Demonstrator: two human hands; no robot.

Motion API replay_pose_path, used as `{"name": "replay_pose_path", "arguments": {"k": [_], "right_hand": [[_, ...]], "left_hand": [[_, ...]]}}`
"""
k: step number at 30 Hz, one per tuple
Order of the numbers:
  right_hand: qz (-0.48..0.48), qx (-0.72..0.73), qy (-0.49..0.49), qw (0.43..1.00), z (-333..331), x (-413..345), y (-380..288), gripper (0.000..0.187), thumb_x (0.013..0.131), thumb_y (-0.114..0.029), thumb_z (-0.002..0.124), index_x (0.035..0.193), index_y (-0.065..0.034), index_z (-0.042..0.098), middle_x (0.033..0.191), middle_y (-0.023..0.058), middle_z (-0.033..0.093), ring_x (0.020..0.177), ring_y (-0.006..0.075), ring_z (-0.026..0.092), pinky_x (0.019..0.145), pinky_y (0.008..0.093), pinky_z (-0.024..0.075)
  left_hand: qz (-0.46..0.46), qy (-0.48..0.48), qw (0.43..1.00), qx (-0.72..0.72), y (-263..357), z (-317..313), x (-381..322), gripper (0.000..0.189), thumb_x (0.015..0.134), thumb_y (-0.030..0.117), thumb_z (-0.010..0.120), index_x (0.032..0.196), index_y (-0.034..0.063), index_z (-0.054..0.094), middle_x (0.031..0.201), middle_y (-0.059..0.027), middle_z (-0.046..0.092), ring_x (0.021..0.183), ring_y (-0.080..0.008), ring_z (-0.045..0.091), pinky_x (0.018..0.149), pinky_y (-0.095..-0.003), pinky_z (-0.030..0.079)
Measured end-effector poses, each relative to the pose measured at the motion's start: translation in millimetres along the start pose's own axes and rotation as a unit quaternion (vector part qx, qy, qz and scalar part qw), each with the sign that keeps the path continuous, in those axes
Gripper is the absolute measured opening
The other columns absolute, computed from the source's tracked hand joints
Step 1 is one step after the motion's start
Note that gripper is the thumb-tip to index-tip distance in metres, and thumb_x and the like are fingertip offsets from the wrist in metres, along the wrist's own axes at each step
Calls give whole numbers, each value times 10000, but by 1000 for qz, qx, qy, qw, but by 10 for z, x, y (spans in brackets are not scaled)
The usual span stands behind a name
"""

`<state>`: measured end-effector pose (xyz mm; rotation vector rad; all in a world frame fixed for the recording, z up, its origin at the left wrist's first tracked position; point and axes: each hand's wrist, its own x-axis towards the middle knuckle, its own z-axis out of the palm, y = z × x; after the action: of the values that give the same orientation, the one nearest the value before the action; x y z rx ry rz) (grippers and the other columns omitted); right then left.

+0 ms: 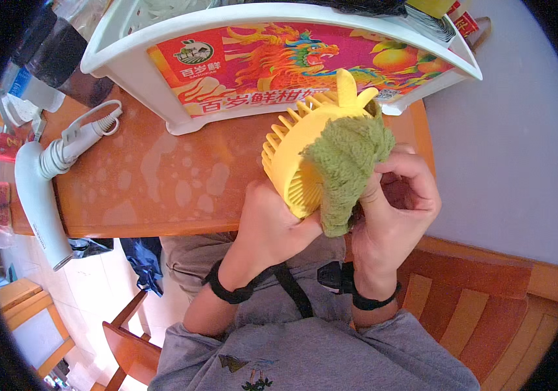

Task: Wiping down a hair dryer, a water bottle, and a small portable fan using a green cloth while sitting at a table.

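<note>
A yellow plastic slatted housing, like that of a small fan, is held tilted above the table's front edge. Two ear-shaped prongs stick up from its top. My left hand grips its lower rim, thumb towards the right. Draped over the right side of the housing is a fuzzy green cloth, which hides part of the slats. With bent fingers and thumb, my right hand grips the right edge of this cloth. Some of the right fingertips are hidden behind the cloth.
A white plastic bin with a printed front panel stands on the brown wooden table. To the left, a white hair dryer overhangs the table edge. Dark containers stand behind it. A pale wall closes off the right side.
</note>
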<state>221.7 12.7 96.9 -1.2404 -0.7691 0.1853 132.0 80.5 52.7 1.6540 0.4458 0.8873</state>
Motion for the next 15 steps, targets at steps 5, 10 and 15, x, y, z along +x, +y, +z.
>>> {"name": "replay_pose_path", "arguments": {"k": [5, 10, 15], "right_hand": [[7, -2, 18, 1000, 45, -53, 17, 149, 705, 51, 695, 731, -8, 561, 684, 10, 490, 572, 58, 393, 537, 195, 293], [15, 11, 13, 1000, 1, -111, 27, 151, 715, 62, 681, 752, -6, 552, 689, -3, 480, 584, 54, 401, 545, 195, 308], [16, -33, 44, 998, -109, -138, -101, 121, 784, 19, 599, 841, -8, 496, 825, 35, 511, 747, 89, 481, 683, 201, 382]], "left_hand": [[30, 10, 999, 34, 31, -27, 15, 320, 697, 177, 679, 969, 32, 591, 877, -104, 644, 805, -244, 640, 674, -305, 497], [32, 3, 999, 22, 18, -15, 21, 331, 687, 155, 685, 972, 18, 588, 894, -114, 640, 832, -244, 635, 708, -310, 493], [10, 40, 998, -40, -41, 13, -65, 340, 641, 69, 630, 966, -11, 568, 916, -103, 632, 850, -219, 618, 765, -298, 465]]}}
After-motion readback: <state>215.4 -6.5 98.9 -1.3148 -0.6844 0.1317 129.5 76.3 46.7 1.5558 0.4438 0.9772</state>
